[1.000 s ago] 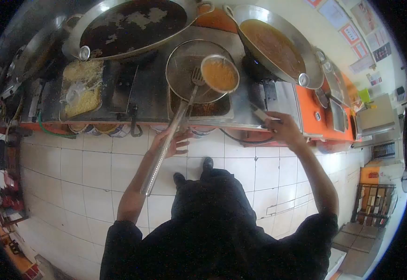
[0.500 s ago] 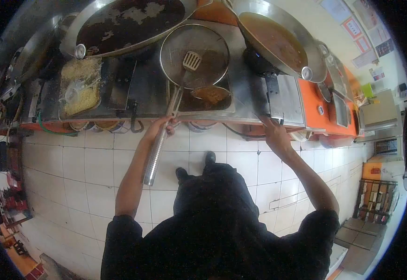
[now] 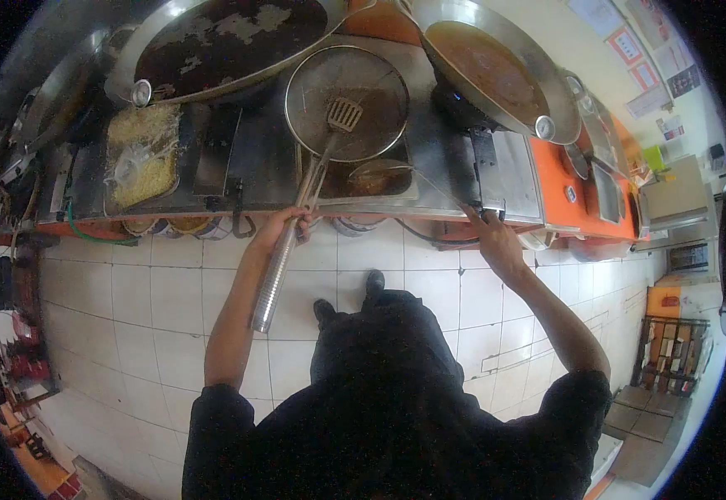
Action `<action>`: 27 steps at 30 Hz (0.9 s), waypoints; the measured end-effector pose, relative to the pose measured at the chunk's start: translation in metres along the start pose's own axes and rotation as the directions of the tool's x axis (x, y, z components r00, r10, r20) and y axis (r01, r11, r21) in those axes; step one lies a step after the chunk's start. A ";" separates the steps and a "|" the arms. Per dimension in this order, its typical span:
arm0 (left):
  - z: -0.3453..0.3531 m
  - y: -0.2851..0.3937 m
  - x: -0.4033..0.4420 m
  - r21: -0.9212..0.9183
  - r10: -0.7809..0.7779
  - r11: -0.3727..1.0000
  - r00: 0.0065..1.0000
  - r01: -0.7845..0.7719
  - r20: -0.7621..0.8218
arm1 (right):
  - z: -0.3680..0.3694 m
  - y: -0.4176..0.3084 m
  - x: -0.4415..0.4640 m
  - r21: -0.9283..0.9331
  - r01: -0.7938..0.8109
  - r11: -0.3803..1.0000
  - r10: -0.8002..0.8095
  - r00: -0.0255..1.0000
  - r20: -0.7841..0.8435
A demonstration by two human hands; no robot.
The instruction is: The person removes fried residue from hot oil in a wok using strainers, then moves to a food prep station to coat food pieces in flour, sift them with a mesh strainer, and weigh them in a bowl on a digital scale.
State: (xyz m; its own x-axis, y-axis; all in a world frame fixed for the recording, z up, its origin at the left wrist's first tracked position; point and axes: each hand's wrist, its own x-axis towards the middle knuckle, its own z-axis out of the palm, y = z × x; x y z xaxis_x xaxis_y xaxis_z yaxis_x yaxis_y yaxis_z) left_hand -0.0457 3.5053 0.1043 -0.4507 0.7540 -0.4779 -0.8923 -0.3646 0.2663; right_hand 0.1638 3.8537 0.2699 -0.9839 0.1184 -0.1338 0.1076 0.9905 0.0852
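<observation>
So from my end the newest change is the small strainer (image 3: 384,172); half a second ago it showed a good pile of orange crumbs, now it's rolled over so I see it side-on and just a bit of brown, down low over the metal tray (image 3: 415,185); I'd guess that means the load is tipped off or nearly so, but can't swear to it, nor whether the rim touches the tray; my right hand (image 3: 500,240) has its fingers closed on the end of that thin handle, no gap I can make out; the long axis slants from the hand up and left across the counter, bowl end pointing left; my left hand (image 3: 288,227), loose a second ago, is now wrapped round the handle of the big strainer (image 3: 346,82), which sits behind the tray with its mesh pointing away from me and its long axis leaning a little left toward my body; the slotted spatula (image 3: 345,115) lies in it along nearly the same line; can't tell if my fingers have both handles.
</observation>
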 end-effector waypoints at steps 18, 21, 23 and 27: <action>0.022 0.004 -0.012 0.373 -0.008 0.926 0.992 0.054 -0.124 | 0.016 0.007 0.004 0.147 0.060 0.987 -0.035 0.985 -0.171; 0.037 0.008 -0.019 0.589 0.001 0.801 0.983 0.107 -0.181 | 0.026 0.015 0.003 0.514 0.042 0.857 0.042 0.988 -0.149; 0.045 0.006 -0.021 0.673 0.085 0.730 0.961 0.118 -0.262 | 0.010 0.017 0.002 0.795 -0.135 0.591 0.111 0.990 0.085; 0.018 0.007 -0.005 0.721 0.090 0.676 0.953 0.154 -0.288 | -0.042 0.022 -0.005 0.903 -0.430 0.019 -0.019 0.903 0.430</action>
State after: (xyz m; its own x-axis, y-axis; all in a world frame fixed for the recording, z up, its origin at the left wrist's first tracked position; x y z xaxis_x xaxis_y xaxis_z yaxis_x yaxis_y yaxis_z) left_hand -0.0492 3.5087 0.1236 -0.5175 0.5283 -0.6731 -0.6536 0.2637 0.7094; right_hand 0.1646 3.8716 0.3137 -0.8288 0.1179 -0.5470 0.5536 0.0309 -0.8322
